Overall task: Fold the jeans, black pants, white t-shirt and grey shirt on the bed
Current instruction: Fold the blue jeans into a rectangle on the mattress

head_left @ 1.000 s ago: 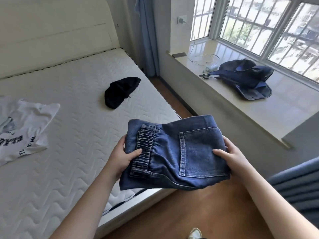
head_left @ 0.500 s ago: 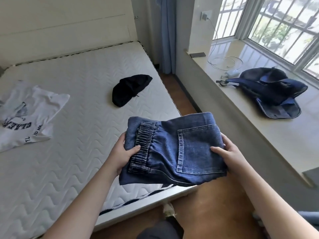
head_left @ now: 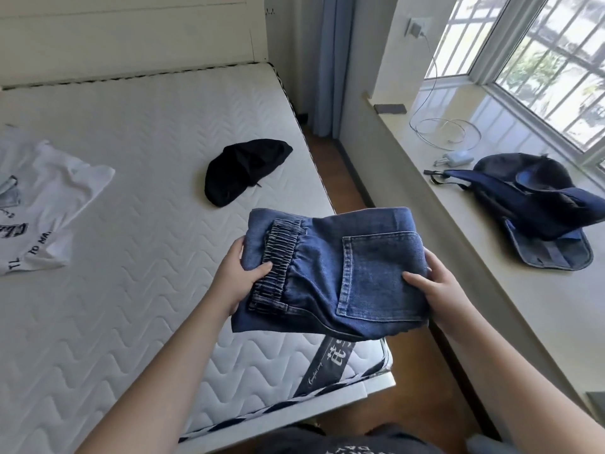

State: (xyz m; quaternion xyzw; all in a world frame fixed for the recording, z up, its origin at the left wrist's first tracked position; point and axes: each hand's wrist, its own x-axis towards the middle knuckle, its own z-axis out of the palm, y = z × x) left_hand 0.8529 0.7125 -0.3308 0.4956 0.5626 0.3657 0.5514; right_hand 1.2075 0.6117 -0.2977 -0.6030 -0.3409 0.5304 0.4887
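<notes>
The folded jeans (head_left: 330,273) are held in the air above the near right corner of the bed (head_left: 137,198), clear of the mattress, waistband to the left and back pocket facing up. The left hand (head_left: 237,280) grips the waistband side, thumb on top of the elastic; its other fingers are hidden beneath the denim. The right hand (head_left: 435,290) holds the opposite edge, thumb laid across the pocket corner, remaining fingers likewise concealed underneath. A bundled piece of black pants (head_left: 244,172) lies on the mattress beyond the jeans, well apart from them; its fold state cannot be made out. The white t-shirt (head_left: 42,198) lies at the left, cut off by the frame edge, its print only partly legible. A dark blue bag (head_left: 537,204) rests on the windowsill (head_left: 491,290), beside a white cable (head_left: 442,132).
</notes>
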